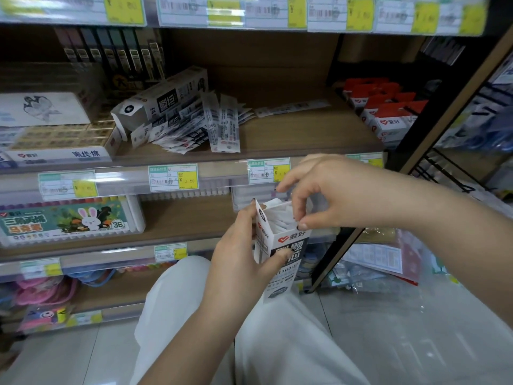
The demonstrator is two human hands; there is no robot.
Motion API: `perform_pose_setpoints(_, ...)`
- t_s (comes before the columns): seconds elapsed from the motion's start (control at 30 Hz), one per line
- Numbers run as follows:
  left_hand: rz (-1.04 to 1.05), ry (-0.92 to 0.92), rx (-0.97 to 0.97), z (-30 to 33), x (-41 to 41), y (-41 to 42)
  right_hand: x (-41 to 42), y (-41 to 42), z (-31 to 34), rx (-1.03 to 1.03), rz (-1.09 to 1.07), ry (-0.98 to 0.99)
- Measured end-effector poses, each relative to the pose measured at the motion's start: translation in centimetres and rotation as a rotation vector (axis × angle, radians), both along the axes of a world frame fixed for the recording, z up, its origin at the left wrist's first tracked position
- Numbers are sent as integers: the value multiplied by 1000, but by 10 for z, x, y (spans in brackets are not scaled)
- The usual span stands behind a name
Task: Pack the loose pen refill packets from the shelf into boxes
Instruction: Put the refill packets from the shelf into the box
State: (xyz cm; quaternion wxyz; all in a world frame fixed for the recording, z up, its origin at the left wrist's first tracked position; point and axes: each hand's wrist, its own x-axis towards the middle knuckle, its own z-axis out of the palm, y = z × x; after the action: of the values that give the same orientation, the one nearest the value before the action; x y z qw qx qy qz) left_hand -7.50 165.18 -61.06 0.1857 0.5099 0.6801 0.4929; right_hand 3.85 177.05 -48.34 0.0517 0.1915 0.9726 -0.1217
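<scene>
My left hand (241, 245) grips an upright white and black refill box (280, 254) below the shelf edge, thumb across its front. The box top is open and white packets (284, 215) stand inside it. My right hand (313, 190) is above the box, with its fingers curled down onto the open top and the packet ends. On the wooden shelf (291, 129) lies a pile of loose refill packets (194, 126). Another refill box (163, 100) lies on its side on that pile, its end flap open. One packet (291, 107) lies apart to the right.
Red and white hanging packs (385, 109) fill the shelf's right end. Flat eraser boxes (58, 134) sit at the left. A marker set box (66, 220) is one shelf lower. Price tags line the shelf rails. My knees in white trousers (277, 329) are below.
</scene>
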Motion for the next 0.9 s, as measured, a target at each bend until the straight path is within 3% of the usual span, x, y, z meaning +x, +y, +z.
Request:
perform_pose_setpoints(0.2, 7, 25, 16, 0, 1, 2, 1, -3, -3, 20, -19, 36)
perform_pose_setpoints(0.37, 19, 27, 25, -1, -2, 1, -4, -4, -11, -86, -68, 119)
perform_pose_setpoints(0.63, 7, -10, 16, -2, 0, 4, -1, 2, -2, -47, -20, -33)
perform_pose_setpoints(0.9, -1, -7, 18, 0, -2, 4, -7, 3, -8, -95, -32, 19)
